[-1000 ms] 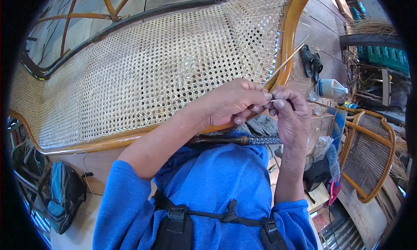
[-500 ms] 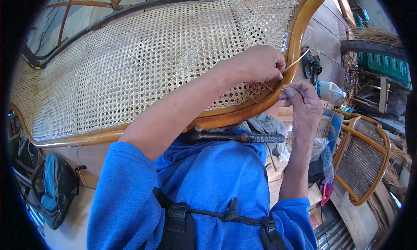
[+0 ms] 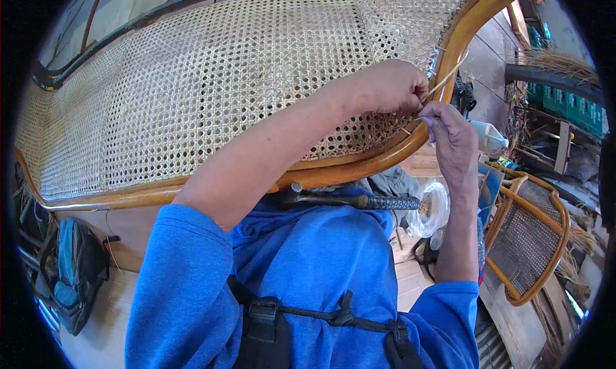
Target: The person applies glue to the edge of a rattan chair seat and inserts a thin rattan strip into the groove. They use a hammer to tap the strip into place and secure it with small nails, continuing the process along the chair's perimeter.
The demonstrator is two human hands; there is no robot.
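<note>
A large woven cane panel (image 3: 256,80) in a bent, varnished rattan frame (image 3: 346,173) stretches in front of me. Over its right corner, my left hand (image 3: 399,90) is closed, thumb and fingers pinched by the frame's inner edge. A thin pale cane strip (image 3: 449,76) sticks out of that pinch and crosses the frame to the upper right. Against the frame's outer side, my right hand (image 3: 453,133) has its thumb and forefinger pressed together, nearly touching the left fingers. What lies between the right fingertips is too small to make out. Short pegs stand along the frame's inner edge.
Across my lap lies a hammer (image 3: 391,203) with a dark grip. Beyond my right forearm are a white bottle (image 3: 491,138), clear plastic wrap (image 3: 431,208) and a smaller rattan frame with dark mesh (image 3: 529,231). A backpack (image 3: 80,276) sits at lower left.
My right hand has moved up and in, from below the frame to beside my left fingers. The left hand keeps its pinch on the cane strip. The view has shifted slightly.
</note>
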